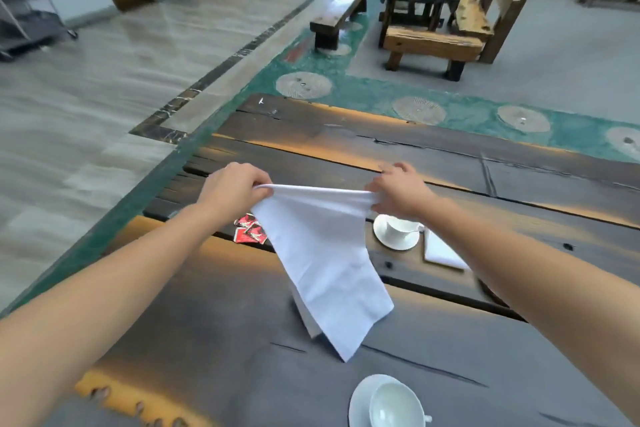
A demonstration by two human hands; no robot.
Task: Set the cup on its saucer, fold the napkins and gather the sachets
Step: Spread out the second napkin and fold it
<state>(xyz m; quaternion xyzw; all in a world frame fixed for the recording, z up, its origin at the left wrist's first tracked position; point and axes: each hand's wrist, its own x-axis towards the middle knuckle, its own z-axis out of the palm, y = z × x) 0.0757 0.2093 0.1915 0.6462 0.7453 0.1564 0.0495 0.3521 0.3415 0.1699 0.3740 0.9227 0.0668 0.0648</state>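
Gripping white napkin (322,253) between both hands (235,189), cloth partly hiding red sachets (250,230), cup on saucer (398,230) beyond

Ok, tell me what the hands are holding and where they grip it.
Both hold one white napkin by its top edge: left hand pinches one upper corner, right hand the other. It hangs down between them.

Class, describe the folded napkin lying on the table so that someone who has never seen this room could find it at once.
Start at the dark plank table and find the far cup on its saucer, beyond the person's hands. The folded napkin lies flat just right of that saucer, partly hidden by the right forearm. Unlike the held napkin hanging between the left hand and right hand, it is a small neat white rectangle.
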